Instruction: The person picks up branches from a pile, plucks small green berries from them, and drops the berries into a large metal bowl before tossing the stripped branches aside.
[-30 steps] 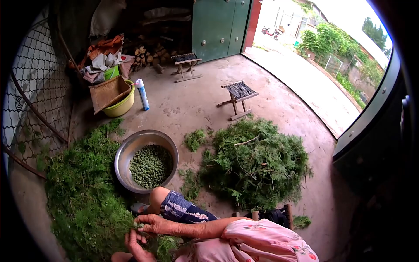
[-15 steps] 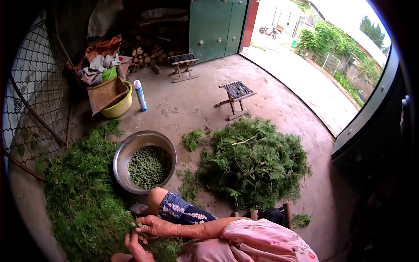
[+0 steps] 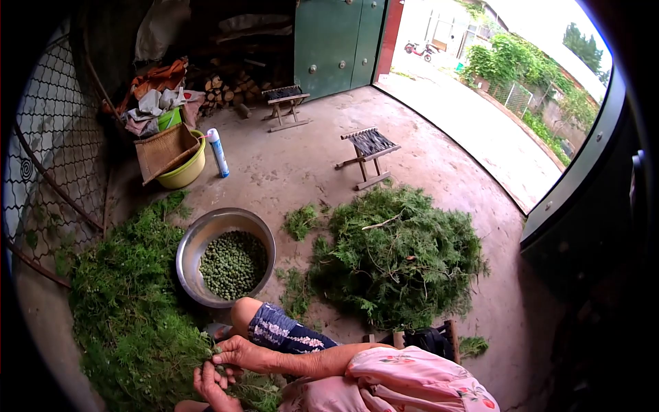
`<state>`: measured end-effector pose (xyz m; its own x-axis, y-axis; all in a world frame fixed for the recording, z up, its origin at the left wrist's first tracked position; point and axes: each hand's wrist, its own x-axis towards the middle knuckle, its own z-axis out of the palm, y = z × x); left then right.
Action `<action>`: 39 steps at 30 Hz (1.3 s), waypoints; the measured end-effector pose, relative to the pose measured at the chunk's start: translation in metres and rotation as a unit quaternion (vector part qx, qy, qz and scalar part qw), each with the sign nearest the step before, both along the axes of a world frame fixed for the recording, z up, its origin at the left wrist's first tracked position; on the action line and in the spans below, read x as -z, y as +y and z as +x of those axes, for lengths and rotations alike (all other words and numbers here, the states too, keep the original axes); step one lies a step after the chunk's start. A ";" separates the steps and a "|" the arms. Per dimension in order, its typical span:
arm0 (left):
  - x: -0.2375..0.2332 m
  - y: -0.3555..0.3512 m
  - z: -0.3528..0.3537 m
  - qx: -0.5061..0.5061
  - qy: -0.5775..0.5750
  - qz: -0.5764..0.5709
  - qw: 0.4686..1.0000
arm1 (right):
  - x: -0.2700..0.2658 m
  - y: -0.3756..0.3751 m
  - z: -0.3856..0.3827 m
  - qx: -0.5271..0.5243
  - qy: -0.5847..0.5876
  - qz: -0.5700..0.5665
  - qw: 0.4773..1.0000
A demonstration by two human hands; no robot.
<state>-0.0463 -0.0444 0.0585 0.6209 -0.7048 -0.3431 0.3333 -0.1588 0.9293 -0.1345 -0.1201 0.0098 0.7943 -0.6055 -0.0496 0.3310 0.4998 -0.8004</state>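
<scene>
At the bottom of the view, my right hand [image 3: 241, 354] is closed in a pinch at a small bit of green by its fingertips. Just below it, my left hand [image 3: 211, 386] has its fingers curled around part of a green conifer sprig; the exact grip is partly hidden. More conifer foliage [image 3: 255, 393] lies by my lap, beside the left hand. A large heap of cut conifer branches [image 3: 130, 309] spreads at the left. Above the hands stands a wide metal bowl [image 3: 187, 242], partly filled with small round green cones [image 3: 232, 264].
A second pile of conifer branches [image 3: 405, 254] lies to the right of the bowl. Two folding stools [image 3: 371, 144] stand further back. Near the mesh fence are a yellow-green tub [image 3: 187, 172] and a spray can [image 3: 218, 154]. Stacked firewood [image 3: 230, 89] lies beside a green door [image 3: 329, 48].
My hands stay close together at the same place, with small finger movements; the left fingers look slightly more spread. The whole view has shifted a little.
</scene>
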 end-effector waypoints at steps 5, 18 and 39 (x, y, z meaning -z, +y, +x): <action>-0.011 0.000 0.004 0.040 0.076 0.009 0.996 | 0.014 -0.005 0.002 -0.033 -0.076 0.100 0.992; 0.029 -0.001 0.012 0.036 0.031 -0.072 0.996 | -0.009 -0.004 -0.004 -0.033 -0.041 0.095 0.994; 0.026 0.005 0.026 0.090 -0.057 -0.025 0.994 | 0.007 -0.003 0.003 -0.081 -0.097 0.067 0.990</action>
<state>-0.0208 -0.0392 0.0323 0.5166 -0.8222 -0.2391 0.1956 -0.1586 0.9678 -0.1318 -0.1228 0.0031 0.8828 -0.4678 0.0418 0.3783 0.6556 -0.6535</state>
